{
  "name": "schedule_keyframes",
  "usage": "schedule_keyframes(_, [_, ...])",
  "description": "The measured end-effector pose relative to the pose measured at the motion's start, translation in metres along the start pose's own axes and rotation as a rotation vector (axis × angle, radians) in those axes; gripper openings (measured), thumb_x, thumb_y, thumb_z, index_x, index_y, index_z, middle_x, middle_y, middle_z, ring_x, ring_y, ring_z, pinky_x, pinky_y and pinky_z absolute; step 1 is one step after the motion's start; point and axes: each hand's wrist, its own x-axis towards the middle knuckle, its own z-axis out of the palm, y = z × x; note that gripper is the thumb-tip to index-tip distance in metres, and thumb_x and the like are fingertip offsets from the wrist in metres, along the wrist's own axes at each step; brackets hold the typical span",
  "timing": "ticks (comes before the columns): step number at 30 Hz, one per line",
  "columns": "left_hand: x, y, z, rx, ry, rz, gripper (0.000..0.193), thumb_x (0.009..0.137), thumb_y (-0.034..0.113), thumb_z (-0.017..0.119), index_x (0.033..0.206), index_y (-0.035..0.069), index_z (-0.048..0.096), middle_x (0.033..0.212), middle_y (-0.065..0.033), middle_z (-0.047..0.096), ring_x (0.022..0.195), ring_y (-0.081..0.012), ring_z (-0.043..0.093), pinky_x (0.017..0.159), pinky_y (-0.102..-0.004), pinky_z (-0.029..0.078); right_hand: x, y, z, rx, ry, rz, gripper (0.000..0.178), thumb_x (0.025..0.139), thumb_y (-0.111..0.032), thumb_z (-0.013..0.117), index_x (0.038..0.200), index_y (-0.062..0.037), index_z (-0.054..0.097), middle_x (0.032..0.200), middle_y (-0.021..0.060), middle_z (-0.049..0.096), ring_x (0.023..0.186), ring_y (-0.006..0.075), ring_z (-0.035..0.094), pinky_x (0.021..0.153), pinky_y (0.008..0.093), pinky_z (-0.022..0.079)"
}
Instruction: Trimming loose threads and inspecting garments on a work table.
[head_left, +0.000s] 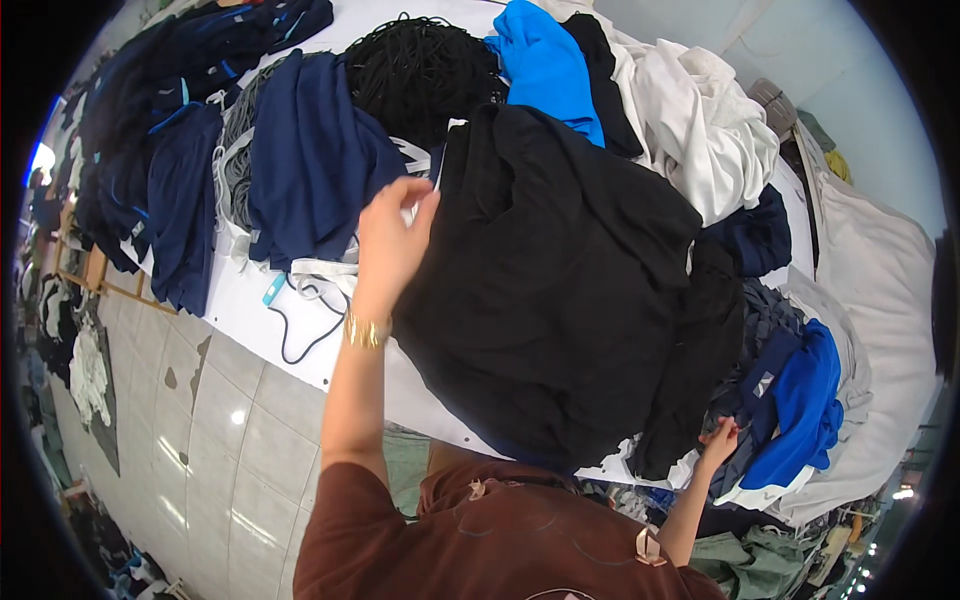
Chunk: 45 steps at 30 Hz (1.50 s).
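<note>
A large black garment lies in a loose heap in front of me, draped over the table's near edge. My left hand, with a gold bracelet at the wrist, is at its upper left side. The thumb and fingers pinch together at the lower end of a thin white strip along the black cloth. Down at the right, my right hand is closed beside dark grey fabric pieces; what its fingers hold is too small to make out. A bright blue cloth lies just right of it.
Navy garments and a tangle of black cords lie along the white table. A light-blue cloth and white fabric are piled at the back. A small teal tool with a dark cord lies at the left.
</note>
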Motion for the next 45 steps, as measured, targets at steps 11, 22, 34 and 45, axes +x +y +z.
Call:
schedule_keyframes(11, [0.086, -0.075, 0.066, -0.126, -0.359, -0.178, 0.037, 0.076, 0.035, 0.073, 0.09, 0.0, 0.069, 0.079, -0.0093, 0.069, 0.071, -0.0157, 0.065, 0.069, -0.0288, 0.05, -0.046, -0.002, -0.018, 0.028, 0.017, 0.078, 0.029, 0.096, -0.033, 0.052, 0.079, -0.0087, 0.054, 0.053, -0.006, 0.036, 0.04, 0.0028, 0.035, 0.037, 0.0187, 0.034])
schedule_keyframes(22, [0.084, -0.072, 0.051, -0.557, -0.553, -0.422, 0.023, 0.092, 0.026, 0.059, 0.088, 0.004, 0.066, 0.072, 0.0058, 0.057, 0.061, -0.0015, 0.048, 0.058, -0.0173, 0.041, -0.04, -0.002, -0.017, 0.033, 0.074, 0.171, 0.028, 0.095, -0.032, 0.052, 0.079, -0.0096, 0.053, 0.054, -0.0067, 0.033, 0.041, 0.0025, 0.031, 0.036, 0.0183, 0.035])
schedule_keyframes(34, [0.086, -0.07, 0.042, -0.563, -0.638, -0.349, 0.019, 0.082, 0.01, 0.068, 0.095, -0.003, 0.062, 0.081, -0.001, 0.063, 0.072, -0.0038, 0.057, 0.067, -0.0184, 0.047, -0.056, 0.013, -0.005, -0.013, 0.091, 0.27, 0.029, 0.095, -0.032, 0.053, 0.079, -0.0076, 0.053, 0.053, -0.0052, 0.033, 0.039, 0.0036, 0.03, 0.035, 0.02, 0.034])
schedule_keyframes(45, [0.087, -0.066, 0.039, -0.548, -0.65, -0.353, 0.018, 0.082, 0.007, 0.064, 0.096, -0.004, 0.062, 0.079, -0.0007, 0.063, 0.071, -0.004, 0.057, 0.067, -0.0185, 0.047, -0.063, 0.032, -0.021, -0.064, 0.13, 0.314, 0.031, 0.094, -0.033, 0.053, 0.078, -0.007, 0.054, 0.053, -0.0052, 0.034, 0.037, 0.0035, 0.03, 0.033, 0.0203, 0.032])
